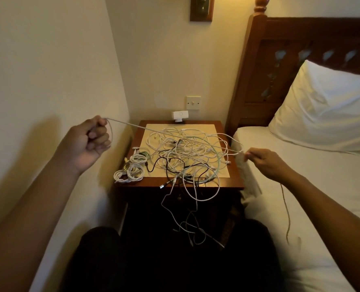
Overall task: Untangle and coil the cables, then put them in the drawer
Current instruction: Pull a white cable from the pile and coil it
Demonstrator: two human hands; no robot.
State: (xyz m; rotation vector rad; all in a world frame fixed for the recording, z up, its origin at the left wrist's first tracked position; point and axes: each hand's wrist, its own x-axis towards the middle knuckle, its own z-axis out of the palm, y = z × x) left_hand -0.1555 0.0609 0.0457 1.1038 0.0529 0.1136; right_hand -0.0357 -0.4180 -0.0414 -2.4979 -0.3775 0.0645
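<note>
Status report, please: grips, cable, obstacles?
Left grip holds thin grey cable. Right grip pinches it, stretched over tangled white and black cables on wooden nightstand.

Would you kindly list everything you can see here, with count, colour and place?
bed: one, white sheet, right side
pillow: one, white, on the bed
headboard: one, dark wood, behind the pillow
nightstand: one, dark wood, between wall and bed
mat: one, beige, on the nightstand
tangle: one heap of white, black and pale green cables, on the mat, with strands hanging over the front edge
coils: several, white and green, front left of the nightstand
held cable: one, grey, stretched above the tangle
adapter: one, white, at the nightstand's back edge
switch: one, white, on the wall above the adapter
left hand: grips the held cable's looped end
right hand: pinches the held cable
</note>
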